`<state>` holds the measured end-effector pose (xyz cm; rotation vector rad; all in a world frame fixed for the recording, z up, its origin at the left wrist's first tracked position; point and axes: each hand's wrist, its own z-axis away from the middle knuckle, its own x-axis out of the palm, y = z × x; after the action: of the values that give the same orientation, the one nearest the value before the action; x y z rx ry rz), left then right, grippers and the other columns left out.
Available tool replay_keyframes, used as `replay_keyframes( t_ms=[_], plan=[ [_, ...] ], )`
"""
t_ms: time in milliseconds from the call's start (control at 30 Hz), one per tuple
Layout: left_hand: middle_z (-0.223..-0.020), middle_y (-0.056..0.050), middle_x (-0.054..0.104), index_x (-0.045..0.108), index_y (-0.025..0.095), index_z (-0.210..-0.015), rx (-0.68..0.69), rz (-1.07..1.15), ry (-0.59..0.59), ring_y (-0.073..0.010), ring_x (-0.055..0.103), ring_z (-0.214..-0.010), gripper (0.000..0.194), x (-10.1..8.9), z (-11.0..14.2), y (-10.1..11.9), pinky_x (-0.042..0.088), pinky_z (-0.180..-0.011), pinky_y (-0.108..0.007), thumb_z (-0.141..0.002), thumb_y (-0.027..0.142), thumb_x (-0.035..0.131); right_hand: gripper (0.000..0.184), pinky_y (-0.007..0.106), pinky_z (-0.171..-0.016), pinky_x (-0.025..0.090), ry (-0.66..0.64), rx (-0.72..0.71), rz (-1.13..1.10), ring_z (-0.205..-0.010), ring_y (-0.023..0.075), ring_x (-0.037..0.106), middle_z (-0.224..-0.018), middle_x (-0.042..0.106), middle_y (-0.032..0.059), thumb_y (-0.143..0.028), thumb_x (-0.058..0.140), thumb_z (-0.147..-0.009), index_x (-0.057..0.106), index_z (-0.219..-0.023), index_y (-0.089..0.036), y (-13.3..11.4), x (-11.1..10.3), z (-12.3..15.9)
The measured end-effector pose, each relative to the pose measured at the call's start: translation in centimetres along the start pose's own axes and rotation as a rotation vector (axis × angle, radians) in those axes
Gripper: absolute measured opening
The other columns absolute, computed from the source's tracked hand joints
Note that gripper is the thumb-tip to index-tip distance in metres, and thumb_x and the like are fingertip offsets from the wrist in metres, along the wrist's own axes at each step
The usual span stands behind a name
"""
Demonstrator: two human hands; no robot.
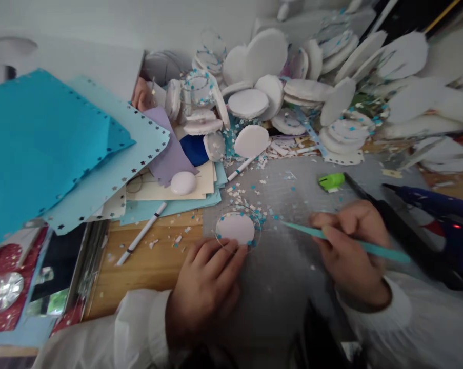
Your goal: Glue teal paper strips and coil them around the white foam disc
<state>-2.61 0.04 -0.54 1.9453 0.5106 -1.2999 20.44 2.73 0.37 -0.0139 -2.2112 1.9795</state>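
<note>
A round white disc (236, 229) lies on the grey cutting mat (269, 292), with a thin wire hoop around it and small blue and white star pieces along its rim. My left hand (208, 282) holds the near edge of the disc and hoop with its fingertips; its thumb is hidden. To the right, my right hand (352, 246) is closed around slim teal tweezers (387, 251), whose pointed tip faces left towards the disc, apart from it. Loose star confetti (246, 197) is scattered just beyond the disc.
Many white discs (267, 54) are heaped at the back. Blue sheets (42, 148) with punched edges stand at left, near another person's hand (142, 95). A white pen (142, 233) lies on the wood. A glue gun (439, 205) and green-capped item (331, 180) are at right.
</note>
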Motion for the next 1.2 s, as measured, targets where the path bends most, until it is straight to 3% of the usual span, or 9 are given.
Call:
replay_keyframes(
  t_ms=[167,400,700,933,1200],
  plan=[
    [-0.112,-0.007,0.063,0.056,0.016,-0.123,0.02,-0.077,-0.014,-0.0242,0.052,-0.101,0.042,-0.1,-0.3,0.2,0.038,-0.093,-0.043,-0.082,0.019,0.054,0.028,0.024,-0.041,0.018,0.15,0.04,-0.113,-0.044,0.0091,0.026,-0.054,0.025,-0.0068,-0.019,0.059,-0.078,0.033,-0.067,-0.023,0.2,0.1,-1.5],
    [-0.105,-0.009,0.064,0.058,0.015,-0.119,0.06,-0.143,-0.015,-0.0248,0.054,-0.093,0.039,-0.1,-0.6,0.5,0.045,-0.084,-0.043,-0.081,0.02,0.054,0.025,0.024,-0.042,0.019,0.133,0.024,-0.166,-0.043,0.0066,0.029,-0.056,0.03,-0.0073,-0.02,0.057,-0.077,0.034,-0.067,-0.022,1.4,0.2,-1.5],
    [-0.087,-0.007,0.066,0.062,0.014,-0.095,0.139,-0.099,0.153,-0.0195,0.057,-0.082,0.018,0.0,-0.9,-0.8,0.047,-0.079,-0.036,-0.082,0.014,0.05,0.027,0.022,-0.044,0.019,0.087,0.005,-0.232,-0.045,0.006,0.029,-0.057,0.028,-0.0079,-0.023,0.057,-0.077,0.032,-0.068,-0.021,1.3,0.6,-1.4],
    [-0.089,-0.007,0.068,0.061,0.015,-0.102,0.233,-0.106,0.132,-0.0175,0.061,-0.083,0.02,-0.5,-1.0,-2.4,0.049,-0.076,-0.032,-0.087,0.013,0.049,0.018,0.023,-0.045,0.02,-0.09,0.181,-0.395,-0.04,0.0077,0.017,-0.048,0.025,-0.0091,-0.022,0.049,-0.073,0.031,-0.07,-0.022,-0.2,0.4,-1.5],
    [-0.082,-0.004,0.067,0.059,0.016,-0.092,0.275,-0.017,0.387,-0.0149,0.059,-0.078,0.012,-1.5,-1.0,-2.7,0.05,-0.07,-0.028,-0.083,0.01,0.059,0.018,0.024,-0.045,0.022,-0.14,0.315,-0.502,-0.039,0.0086,0.013,-0.043,0.022,-0.0099,-0.025,0.049,-0.072,0.031,-0.071,-0.023,-0.4,0.5,-1.4]
  ],
)
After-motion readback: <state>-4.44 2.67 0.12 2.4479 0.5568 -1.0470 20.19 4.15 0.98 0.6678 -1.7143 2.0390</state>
